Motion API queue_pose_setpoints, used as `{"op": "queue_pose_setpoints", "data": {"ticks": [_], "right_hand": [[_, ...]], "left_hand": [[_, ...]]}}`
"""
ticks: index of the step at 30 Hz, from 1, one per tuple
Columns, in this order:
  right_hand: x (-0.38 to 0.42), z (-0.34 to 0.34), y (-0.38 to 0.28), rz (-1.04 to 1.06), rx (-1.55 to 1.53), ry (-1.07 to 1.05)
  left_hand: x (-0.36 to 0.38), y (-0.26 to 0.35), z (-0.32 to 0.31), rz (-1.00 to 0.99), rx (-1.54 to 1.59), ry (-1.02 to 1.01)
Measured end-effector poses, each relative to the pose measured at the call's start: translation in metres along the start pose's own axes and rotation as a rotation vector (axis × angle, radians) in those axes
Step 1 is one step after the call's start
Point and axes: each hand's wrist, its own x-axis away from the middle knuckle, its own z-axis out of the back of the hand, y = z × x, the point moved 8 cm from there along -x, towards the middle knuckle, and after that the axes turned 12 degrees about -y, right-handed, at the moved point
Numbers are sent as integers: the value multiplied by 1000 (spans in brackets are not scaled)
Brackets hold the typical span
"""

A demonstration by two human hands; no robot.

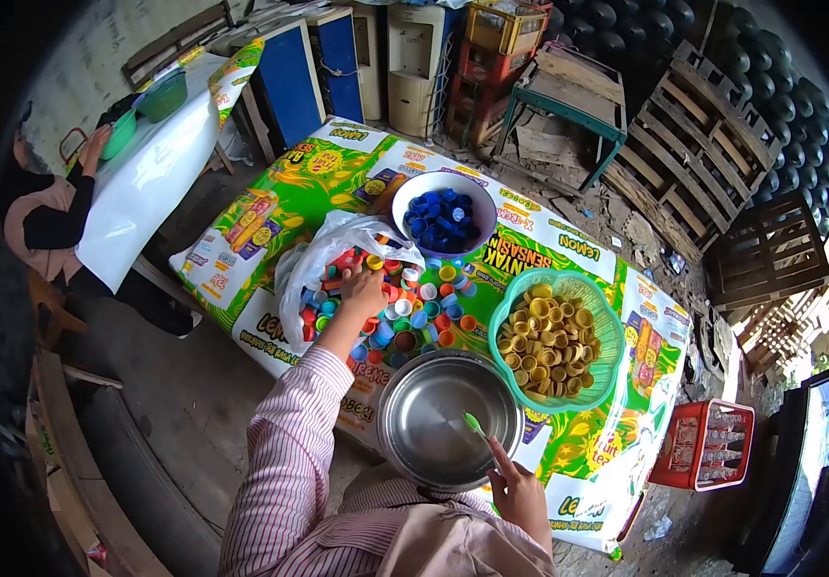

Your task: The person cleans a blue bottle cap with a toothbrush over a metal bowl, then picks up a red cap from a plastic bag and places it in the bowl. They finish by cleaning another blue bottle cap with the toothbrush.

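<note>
Over a heap of loose plastic bottle caps [401, 338] in red, blue, white, green and orange, my left hand [364, 293] reaches down with its fingers apart, the tips touching the caps. A yellow cap [374, 262] lies right at the fingertips. A crumpled clear plastic bag [291, 279] spreads under and around the heap's left side. My right hand [518, 492] grips a green toothbrush [474, 423], index finger along the handle. Its head is over the shiny steel bowl [397, 444] at the table's near edge. No cap shows inside this bowl.
A turquoise basket [616, 370] of yellow caps and a white basin [407, 192] of blue caps stand on the patterned table cover [568, 252]. Another person [54, 207] works at a side table on the left. A red bottle crate [676, 452] stands on the floor, right.
</note>
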Motion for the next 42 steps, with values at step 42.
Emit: {"op": "queue_pose_setpoints", "data": {"ticks": [42], "right_hand": [[5, -2, -5, -2, 6, -2]], "left_hand": [[20, -23, 20, -58, 297, 587]]}}
